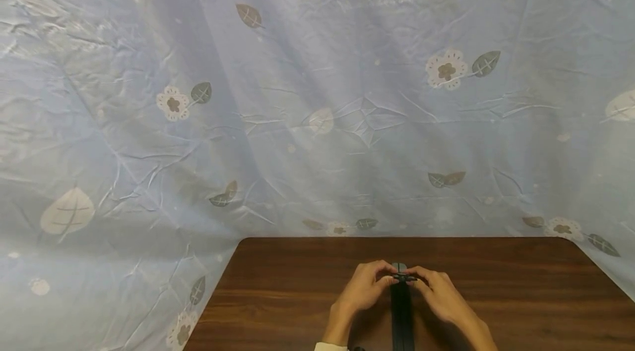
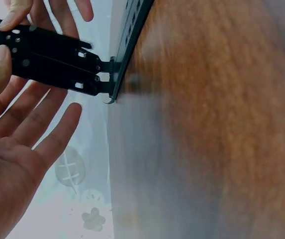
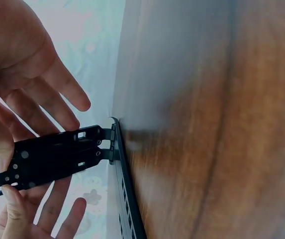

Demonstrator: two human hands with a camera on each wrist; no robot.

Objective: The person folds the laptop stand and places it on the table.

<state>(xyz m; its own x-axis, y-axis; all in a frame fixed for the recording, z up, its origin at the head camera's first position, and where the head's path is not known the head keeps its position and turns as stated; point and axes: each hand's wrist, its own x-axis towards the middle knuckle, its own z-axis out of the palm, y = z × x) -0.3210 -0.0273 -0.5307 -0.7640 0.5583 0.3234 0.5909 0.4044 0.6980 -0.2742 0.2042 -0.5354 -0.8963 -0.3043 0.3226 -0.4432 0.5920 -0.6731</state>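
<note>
A black folding metal stand (image 1: 402, 318) stands on the table, its long flat base running toward me. From the far end of that base rises a hinged upright part (image 2: 57, 62) with slots and round rivets. My left hand (image 1: 359, 291) pinches the left side of the upright near its top, thumb on the near face and fingers behind. On the other side my right hand (image 1: 443, 293) holds it the same way. Both thumbs press close to a cluster of small rivets, as the right wrist view shows. The lower fingers of each hand spread loosely behind the metal.
The dark brown wood-grain table (image 1: 278, 296) has rounded far corners. Behind it and to the sides hangs a pale blue-grey cloth (image 1: 317, 163) printed with leaves and flowers, reaching down to the table's far edge.
</note>
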